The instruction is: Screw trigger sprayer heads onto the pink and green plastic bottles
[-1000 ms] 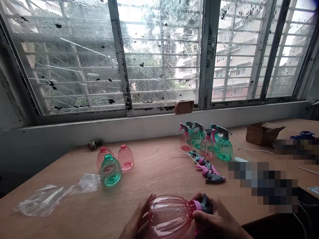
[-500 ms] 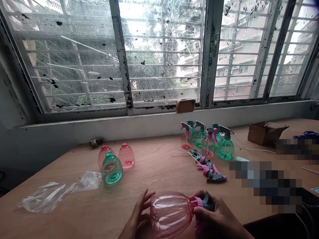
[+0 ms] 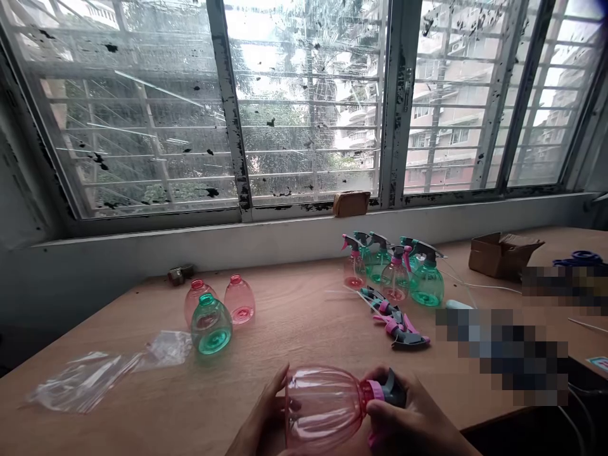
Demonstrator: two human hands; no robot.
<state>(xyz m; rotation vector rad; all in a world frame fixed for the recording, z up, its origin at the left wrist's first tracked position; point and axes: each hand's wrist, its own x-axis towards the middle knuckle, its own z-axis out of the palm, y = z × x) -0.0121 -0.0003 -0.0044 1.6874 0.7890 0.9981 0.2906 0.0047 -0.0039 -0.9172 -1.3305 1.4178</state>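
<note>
A clear pink spray bottle (image 3: 323,405) lies on its side between my hands at the near edge of the view, its base to the left. My left hand (image 3: 266,411) is wrapped round the base end, with fingertips showing through the plastic. At the neck, my right hand (image 3: 408,411) grips the pink collar and the grey spray head (image 3: 393,387). Part of the pink trigger shows below that hand. Several loose grey, pink and green spray heads (image 3: 396,323) lie on the table beyond my right hand.
Headless bottles, one green (image 3: 211,326) and two pink (image 3: 240,297), stand left beside crumpled clear plastic bags (image 3: 90,377). Several bottles with heads fitted (image 3: 427,285) stand at the back right. An opened cardboard box (image 3: 501,256) and blue tape rolls (image 3: 582,258) sit farther right.
My left hand's fingers, spread at the bottle's base before, have closed round it. The right hand keeps its grip at the neck. The view has shifted slightly.
</note>
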